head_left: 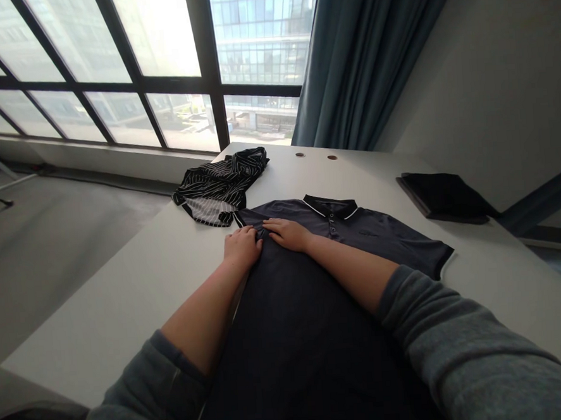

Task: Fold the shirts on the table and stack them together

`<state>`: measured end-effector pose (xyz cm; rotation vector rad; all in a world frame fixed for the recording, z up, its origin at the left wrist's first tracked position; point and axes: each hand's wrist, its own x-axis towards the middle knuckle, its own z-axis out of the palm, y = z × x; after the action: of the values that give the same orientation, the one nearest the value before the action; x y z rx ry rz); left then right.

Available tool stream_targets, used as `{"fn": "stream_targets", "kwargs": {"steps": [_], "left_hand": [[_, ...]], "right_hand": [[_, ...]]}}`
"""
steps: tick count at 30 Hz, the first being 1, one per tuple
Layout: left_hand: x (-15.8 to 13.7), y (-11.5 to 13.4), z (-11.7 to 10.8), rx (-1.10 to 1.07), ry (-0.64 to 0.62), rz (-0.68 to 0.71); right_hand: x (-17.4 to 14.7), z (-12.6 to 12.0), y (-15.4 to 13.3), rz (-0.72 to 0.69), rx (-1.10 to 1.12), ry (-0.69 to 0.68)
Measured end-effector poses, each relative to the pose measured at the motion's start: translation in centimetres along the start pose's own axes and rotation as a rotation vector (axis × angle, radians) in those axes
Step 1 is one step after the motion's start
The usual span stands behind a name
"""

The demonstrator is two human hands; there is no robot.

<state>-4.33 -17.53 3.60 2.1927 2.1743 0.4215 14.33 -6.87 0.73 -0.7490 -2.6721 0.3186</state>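
Note:
A dark grey polo shirt lies spread front up, its black collar with white trim towards the window and its hem towards me. My left hand is at the shirt's left edge just below the sleeve, fingers closed on the fabric there. Beside it, my right hand rests on the upper chest, with fingers stretched out to the left over the cloth. Small creases show in the fabric between both hands. My right forearm crosses over the shirt and hides part of its front.
A crumpled black garment with white stripes lies at the far left of the white table, touching the polo's sleeve. Dark folded cloth sits at the right. Two round holes pierce the far tabletop. Behind are a blue curtain and large windows.

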Motion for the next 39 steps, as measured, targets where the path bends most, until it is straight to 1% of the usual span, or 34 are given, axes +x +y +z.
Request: {"fn": "stream_targets", "kwargs": {"steps": [4,6,8,10,11,14,15,17,22,30,33,36,38,39], "left_hand": [[-0.2,0.3,-0.1,0.040,-0.001,-0.006],[-0.3,0.5,-0.3,0.063,-0.006,-0.014],[-0.4,0.7,-0.5,0.076,-0.011,-0.019],[-0.4,0.9,-0.8,0.081,-0.012,-0.023],[-0.5,1.0,-1.0,0.080,-0.014,-0.026],[-0.5,1.2,-1.2,0.074,-0.027,-0.034],[-0.5,1.2,-1.3,0.074,-0.031,-0.034],[-0.5,1.2,-1.3,0.078,-0.037,-0.027],[-0.7,1.3,-1.1,0.094,-0.026,-0.012],[-0.6,1.1,-1.0,0.115,-0.025,-0.032],[-0.6,1.0,-1.1,0.126,-0.005,-0.038],[-0.4,0.6,-1.1,0.114,0.010,-0.057],[-0.2,0.1,-1.0,0.098,0.022,-0.081],[-0.1,-0.2,-0.9,0.089,0.033,-0.097]], "right_hand": [[-0.1,0.2,0.0,0.000,0.006,-0.003],[0.1,0.2,0.2,0.003,0.016,0.021],[0.6,0.0,0.8,0.039,0.006,0.063],[1.4,-0.2,1.8,0.134,-0.027,0.076],[1.8,-0.4,2.4,0.203,-0.046,0.056],[2.9,-0.7,4.4,0.403,-0.072,-0.067],[3.0,-0.7,4.9,0.444,-0.077,-0.097],[3.2,-0.6,5.7,0.476,-0.087,-0.119],[3.0,-0.3,6.0,0.483,-0.099,-0.116],[3.6,-0.1,5.8,0.511,-0.103,-0.088],[3.4,-0.3,5.2,0.488,-0.127,0.015],[1.5,-1.4,4.5,0.411,-0.179,0.145],[-1.2,-3.0,4.4,0.369,-0.212,0.212],[-3.1,-4.1,4.6,0.361,-0.231,0.248]]}}
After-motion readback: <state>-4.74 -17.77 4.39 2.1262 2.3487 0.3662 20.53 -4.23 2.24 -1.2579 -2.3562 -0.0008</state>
